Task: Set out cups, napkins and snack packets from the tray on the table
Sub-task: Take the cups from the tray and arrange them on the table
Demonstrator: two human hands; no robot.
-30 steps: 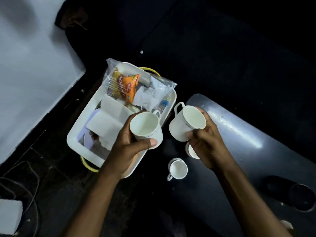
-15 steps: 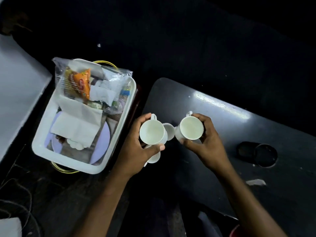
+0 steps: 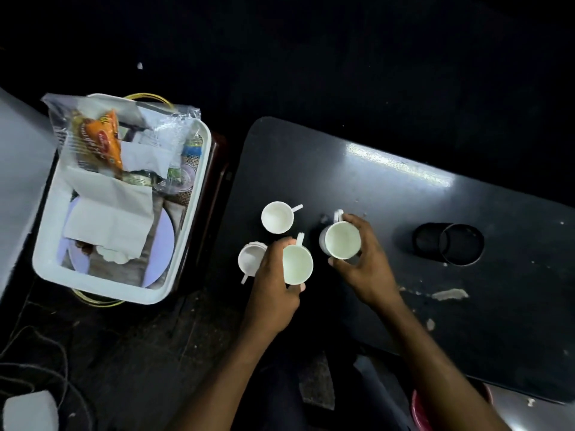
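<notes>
On the dark table (image 3: 389,194), two white cups stand free: one (image 3: 277,217) farther back, one (image 3: 250,259) at the near left edge. My left hand (image 3: 273,290) grips a third white cup (image 3: 297,264) by its side. My right hand (image 3: 362,265) grips a fourth white cup (image 3: 341,240) just right of it. The white tray (image 3: 193,194) sits left of the table. It holds white napkins (image 3: 109,219), an orange snack packet (image 3: 104,144) in clear plastic, and a pale plate (image 3: 163,247).
Two black round holders (image 3: 449,242) lie on the table to the right of my right hand. A torn paper scrap (image 3: 449,294) lies nearer me. Cables (image 3: 40,353) and a white block (image 3: 29,412) are on the floor at lower left.
Both hands have carried their cups from beside the tray over the table. The cups now sit low beside the two standing ones, and the view has shifted right.
</notes>
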